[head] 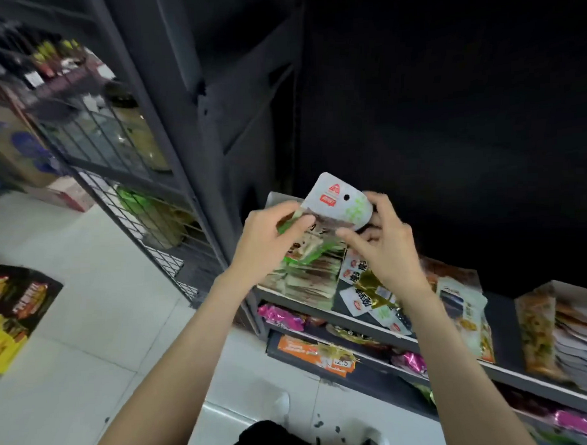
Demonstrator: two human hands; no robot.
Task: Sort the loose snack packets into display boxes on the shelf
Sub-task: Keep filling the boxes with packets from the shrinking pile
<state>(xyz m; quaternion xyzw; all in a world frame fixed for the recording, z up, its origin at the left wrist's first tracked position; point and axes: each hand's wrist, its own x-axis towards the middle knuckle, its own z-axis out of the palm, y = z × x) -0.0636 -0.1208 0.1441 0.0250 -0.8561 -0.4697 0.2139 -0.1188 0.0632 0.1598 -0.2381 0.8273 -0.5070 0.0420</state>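
A white snack packet (pixel 338 200) with a red logo and green print is held up above the shelf (pixel 382 330) between both hands. My left hand (pixel 269 239) grips its left side together with a green and brown packet (pixel 306 245). My right hand (pixel 382 242) pinches its right edge. Below them a display box (pixel 304 282) holds a row of green and brown packets. To its right, loose white and gold packets (pixel 371 296) lie on the shelf.
More display boxes (pixel 555 333) with packets stand further right on the shelf. Lower shelves carry pink and orange packets (pixel 282 317). A dark wire rack (pixel 145 207) stands to the left. Cartons (pixel 12 318) sit on the white tiled floor at the left.
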